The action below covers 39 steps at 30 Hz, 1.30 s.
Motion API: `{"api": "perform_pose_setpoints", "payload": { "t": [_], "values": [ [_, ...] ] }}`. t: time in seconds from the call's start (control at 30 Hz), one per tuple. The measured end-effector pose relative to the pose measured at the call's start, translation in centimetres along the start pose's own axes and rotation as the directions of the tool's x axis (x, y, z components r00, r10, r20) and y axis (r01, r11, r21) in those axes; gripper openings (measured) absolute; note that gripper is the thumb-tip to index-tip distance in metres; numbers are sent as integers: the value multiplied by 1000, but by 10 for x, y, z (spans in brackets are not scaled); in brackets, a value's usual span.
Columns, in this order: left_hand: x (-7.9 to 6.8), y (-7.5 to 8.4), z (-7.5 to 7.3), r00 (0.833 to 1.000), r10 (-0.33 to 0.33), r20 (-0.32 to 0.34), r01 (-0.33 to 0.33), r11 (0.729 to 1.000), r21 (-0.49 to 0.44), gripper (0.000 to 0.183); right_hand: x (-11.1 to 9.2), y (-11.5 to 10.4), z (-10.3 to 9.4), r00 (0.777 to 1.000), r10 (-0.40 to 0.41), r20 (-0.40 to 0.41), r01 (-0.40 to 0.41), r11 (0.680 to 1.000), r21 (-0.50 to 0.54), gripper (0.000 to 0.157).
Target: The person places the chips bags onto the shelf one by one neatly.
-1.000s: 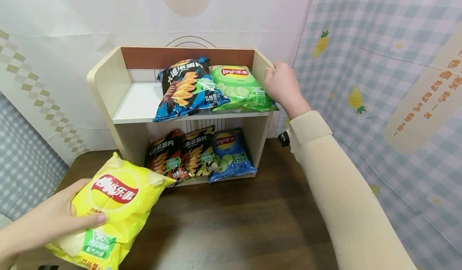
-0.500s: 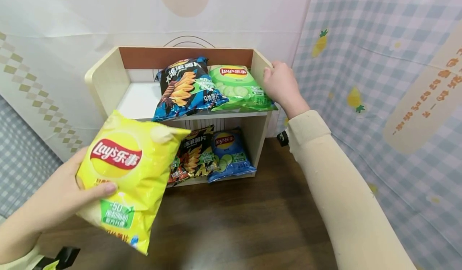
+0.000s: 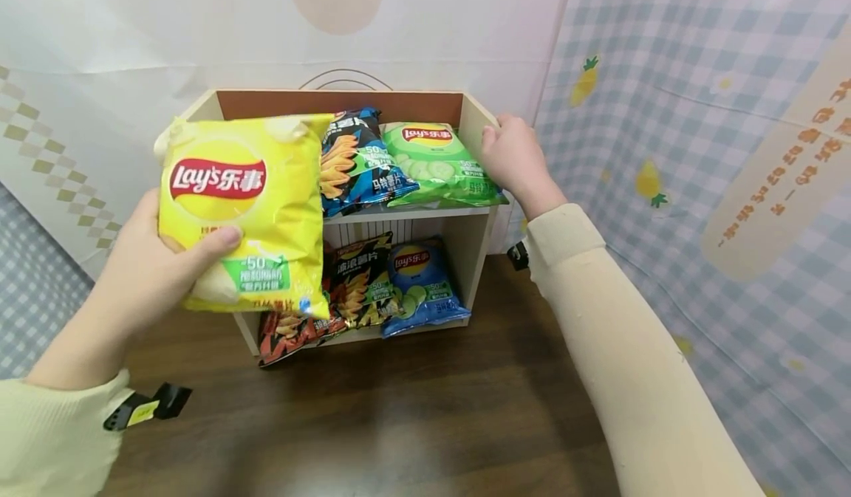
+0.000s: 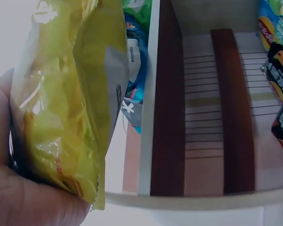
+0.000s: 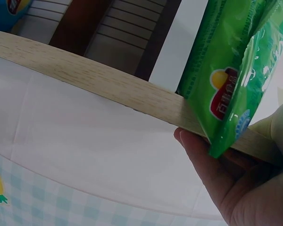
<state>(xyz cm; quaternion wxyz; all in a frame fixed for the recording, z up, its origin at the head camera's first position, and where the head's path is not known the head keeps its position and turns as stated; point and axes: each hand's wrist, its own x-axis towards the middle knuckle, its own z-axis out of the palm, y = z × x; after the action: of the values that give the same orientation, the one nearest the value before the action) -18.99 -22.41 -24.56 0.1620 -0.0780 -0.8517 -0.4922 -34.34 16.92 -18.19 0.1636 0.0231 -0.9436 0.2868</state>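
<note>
My left hand (image 3: 156,261) holds a yellow Lay's chip bag (image 3: 246,209) upright, thumb across its front, overlapping the left part of a two-tier shelf (image 3: 399,215) in the head view. The left wrist view shows the same bag (image 4: 56,108) edge-on beside the upper board. At the top of the shelf's right side panel (image 3: 475,124), my right hand (image 3: 521,159) grips the edge; the right wrist view has its fingers (image 5: 203,160) against the panel. A blue-black chip bag (image 3: 359,161) and a green one (image 3: 435,161) lie on the upper tier.
Below, the lower tier holds a red-black chip bag (image 3: 286,334) jutting past the front edge, a black-gold bag (image 3: 362,279) and a blue bag (image 3: 425,283). The shelf stands on a dark wooden table (image 3: 372,416). Behind hangs a white cloth (image 3: 465,32), with a checked cloth (image 3: 698,187) at right.
My left hand has raised the yellow chip bag from the lower left up before the upper tier. The red-black bag now sticks out further forward. My right hand keeps its grip.
</note>
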Motion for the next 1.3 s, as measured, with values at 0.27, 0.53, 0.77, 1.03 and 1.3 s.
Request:
{"api": "perform_pose_setpoints", "payload": {
  "t": [0.27, 0.53, 0.77, 1.03, 1.3],
  "values": [
    [33, 25, 7, 995, 16, -95, -40, 964, -264, 62, -1, 2, 1, 1000, 4, 2, -4, 1000, 14, 44],
    [57, 35, 13, 983, 0, -182, -28, 989, -149, 79, -3, -3, 3, 1000, -25, -8, 25, 1000, 4, 42],
    [72, 32, 21, 977, 38, -208, 9, 976, 219, 78, -4, -6, 2, 1000, -29, -8, 29, 1000, -10, 43],
    [64, 30, 28, 951, 308, -9, -283, 886, 366, 51, -5, -8, 5, 1000, -31, -7, 31, 1000, -3, 42],
    [54, 36, 33, 928, 329, 177, -371, 759, 535, 86, -5, -8, 5, 1000, -29, -5, 29, 1000, -6, 42]
  ]
}}
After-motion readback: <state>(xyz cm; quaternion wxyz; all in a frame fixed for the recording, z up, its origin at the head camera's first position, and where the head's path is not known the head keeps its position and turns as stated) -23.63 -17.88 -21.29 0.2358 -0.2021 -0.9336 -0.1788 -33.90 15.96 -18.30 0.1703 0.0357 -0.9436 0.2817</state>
